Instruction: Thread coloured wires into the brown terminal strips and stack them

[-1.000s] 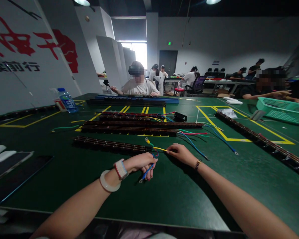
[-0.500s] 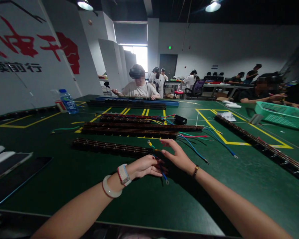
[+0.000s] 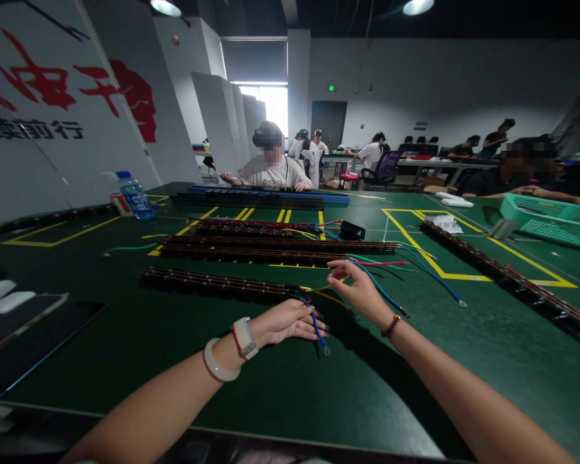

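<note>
The nearest black busbar strip [image 3: 217, 281] lies on the green table, with several coloured wires at its right end. My left hand [image 3: 290, 323] is beside that end, its thumb closed over a blue wire [image 3: 318, 325] that lies across its partly stretched fingers. The wire's ring terminal [image 3: 327, 351] hangs below the fingers. My right hand [image 3: 360, 290] is curled in a pinch, thumb and index at the end of a thin yellow wire [image 3: 314, 289]. Under that hand another yellowish wire [image 3: 343, 301] runs to a terminal on the table.
More black strips [image 3: 251, 248] with coloured wires lie beyond, and another strip [image 3: 507, 283] is at the right. A green basket [image 3: 551, 222] and a water bottle [image 3: 135, 196] stand on the table. A tablet-like dark panel [image 3: 53, 348] lies left. A person [image 3: 270, 164] sits opposite.
My right hand has moved right, away from the left hand, and its fingers have drawn together at a yellow wire, which now stretches out. The left hand stays almost in place.
</note>
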The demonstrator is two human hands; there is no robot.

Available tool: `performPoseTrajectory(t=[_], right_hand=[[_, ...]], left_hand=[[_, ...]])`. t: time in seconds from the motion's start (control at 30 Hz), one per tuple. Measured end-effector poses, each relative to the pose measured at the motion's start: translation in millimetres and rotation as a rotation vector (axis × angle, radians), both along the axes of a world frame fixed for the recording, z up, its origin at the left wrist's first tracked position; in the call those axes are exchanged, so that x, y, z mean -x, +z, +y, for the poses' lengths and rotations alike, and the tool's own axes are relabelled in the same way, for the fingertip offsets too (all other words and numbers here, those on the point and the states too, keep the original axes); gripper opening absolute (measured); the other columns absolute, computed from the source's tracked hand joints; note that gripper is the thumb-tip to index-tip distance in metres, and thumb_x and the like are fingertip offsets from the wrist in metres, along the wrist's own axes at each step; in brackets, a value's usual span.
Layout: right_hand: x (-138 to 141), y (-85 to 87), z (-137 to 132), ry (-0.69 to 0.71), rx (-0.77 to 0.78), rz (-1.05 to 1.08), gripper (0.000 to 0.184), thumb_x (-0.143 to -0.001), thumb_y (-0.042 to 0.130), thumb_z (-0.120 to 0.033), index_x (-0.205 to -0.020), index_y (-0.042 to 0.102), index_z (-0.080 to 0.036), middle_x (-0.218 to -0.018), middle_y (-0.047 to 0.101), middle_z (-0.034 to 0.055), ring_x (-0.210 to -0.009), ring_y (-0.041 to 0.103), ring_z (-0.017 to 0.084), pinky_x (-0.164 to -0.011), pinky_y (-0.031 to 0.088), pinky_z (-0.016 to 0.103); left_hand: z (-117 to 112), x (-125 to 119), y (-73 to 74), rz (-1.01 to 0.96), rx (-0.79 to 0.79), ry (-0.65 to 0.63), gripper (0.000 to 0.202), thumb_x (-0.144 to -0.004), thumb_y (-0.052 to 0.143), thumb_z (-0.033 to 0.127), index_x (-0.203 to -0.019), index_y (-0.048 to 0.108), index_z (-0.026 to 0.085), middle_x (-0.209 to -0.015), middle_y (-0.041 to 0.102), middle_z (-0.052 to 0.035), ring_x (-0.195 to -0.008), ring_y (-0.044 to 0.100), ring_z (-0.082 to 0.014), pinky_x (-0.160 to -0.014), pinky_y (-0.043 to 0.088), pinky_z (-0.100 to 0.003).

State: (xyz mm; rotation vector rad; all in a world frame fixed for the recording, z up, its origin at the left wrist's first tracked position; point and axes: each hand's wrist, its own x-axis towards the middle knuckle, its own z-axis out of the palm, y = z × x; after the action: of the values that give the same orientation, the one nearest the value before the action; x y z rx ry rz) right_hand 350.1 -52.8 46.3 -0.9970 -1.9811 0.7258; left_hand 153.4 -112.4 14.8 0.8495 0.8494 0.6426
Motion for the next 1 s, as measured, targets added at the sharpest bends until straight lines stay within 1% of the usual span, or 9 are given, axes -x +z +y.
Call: performPoseTrajectory(t=[0.1,0.23,0.3,0.4,0.5,0.6,0.73,0.87,1.0], right_hand=[[-13,-14.4,11,0.022,0.079,-0.13,0.045,-0.075,0.066,-0.028,-0.118,0.056,-0.018,-0.103,0.063,0.0068,-0.092,0.059,0.017,-0.082,0.046,0.031],[-15,-23.5,10,0.133,0.042,-0.442,0.036,-0.075,0.067,-0.032,-0.108,0.065,-0.018,-0.103,0.063,0.0085,-0.096,0.057,0.02,-0.085,0.043,0.033],[-11,-23.1,6,0.163,0.034,-0.532,0.03,-0.078,0.063,-0.031,-0.104,0.067,-0.017,-0.095,0.065,0.0078,-0.089,0.057,0.019,-0.078,0.043,0.03],[-5,-20.2,-1,0.205,0.162,-0.515,0.022,-0.08,0.057,-0.025,-0.097,0.067,-0.015,-0.081,0.065,0.0042,-0.069,0.055,0.013,-0.061,0.04,0.023],[0,-16.8,-9,0.182,0.195,-0.454,0.017,-0.077,0.058,-0.019,-0.09,0.066,-0.014,-0.076,0.063,0.002,-0.064,0.053,0.011,-0.055,0.037,0.02],[3,-12.9,-18,0.169,0.045,-0.474,0.012,-0.076,0.06,-0.017,-0.087,0.066,-0.015,-0.075,0.061,0.0016,-0.065,0.051,0.01,-0.057,0.036,0.02],[10,-11.7,-31,0.142,-0.268,-0.63,0.004,-0.078,0.059,-0.014,-0.079,0.063,-0.015,-0.074,0.057,0.0032,-0.068,0.048,0.012,-0.062,0.035,0.023],[19,-18.7,-41,0.162,-0.568,-0.837,0.012,-0.087,0.051,-0.016,-0.09,0.062,-0.013,-0.081,0.059,0.0079,-0.073,0.049,0.016,-0.069,0.035,0.029],[22,-18.6,-46,0.195,-0.687,-0.928,0.018,-0.091,0.046,-0.019,-0.095,0.063,-0.012,-0.084,0.059,0.0098,-0.075,0.049,0.018,-0.068,0.033,0.032]], left_hand=[[1,2,0.0,-0.017,0.0,-0.013,0.033,-0.081,0.061,0.036,-0.096,0.056,0.007,-0.097,0.067,-0.0194,-0.088,0.067,-0.0236,-0.089,0.047,-0.039],[0,1,0.4,-0.032,0.017,0.011,0.029,-0.084,0.058,0.03,-0.101,0.056,0.007,-0.095,0.067,-0.0184,-0.088,0.067,-0.0226,-0.09,0.047,-0.039],[-1,-2,0.4,-0.05,-0.001,0.024,0.03,-0.083,0.059,0.029,-0.103,0.055,0.007,-0.094,0.067,-0.0177,-0.088,0.067,-0.0215,-0.091,0.047,-0.038],[-2,-6,0.0,-0.063,-0.035,0.06,0.03,-0.081,0.063,0.027,-0.102,0.055,0.008,-0.096,0.067,-0.0159,-0.089,0.067,-0.0199,-0.092,0.047,-0.036],[-3,-8,-1.3,-0.076,-0.04,0.088,0.026,-0.081,0.063,0.027,-0.099,0.055,0.009,-0.098,0.066,-0.0138,-0.089,0.066,-0.0185,-0.093,0.046,-0.036],[-4,-10,-3.4,-0.111,-0.078,0.091,0.027,-0.083,0.062,0.029,-0.1,0.056,0.009,-0.101,0.064,-0.0128,-0.093,0.064,-0.0178,-0.096,0.043,-0.036],[-3,-13,-6.2,-0.175,-0.135,0.138,0.027,-0.082,0.062,0.03,-0.1,0.057,0.01,-0.103,0.063,-0.0125,-0.101,0.061,-0.0184,-0.097,0.042,-0.036],[-1,-18,-9.6,-0.203,-0.091,0.249,0.02,-0.081,0.063,0.027,-0.089,0.057,0.009,-0.095,0.064,-0.0109,-0.098,0.06,-0.0182,-0.092,0.044,-0.034],[1,-20,-13.2,-0.203,-0.044,0.31,0.014,-0.081,0.062,0.022,-0.083,0.056,0.009,-0.086,0.063,-0.008,-0.088,0.06,-0.0155,-0.084,0.047,-0.029]])
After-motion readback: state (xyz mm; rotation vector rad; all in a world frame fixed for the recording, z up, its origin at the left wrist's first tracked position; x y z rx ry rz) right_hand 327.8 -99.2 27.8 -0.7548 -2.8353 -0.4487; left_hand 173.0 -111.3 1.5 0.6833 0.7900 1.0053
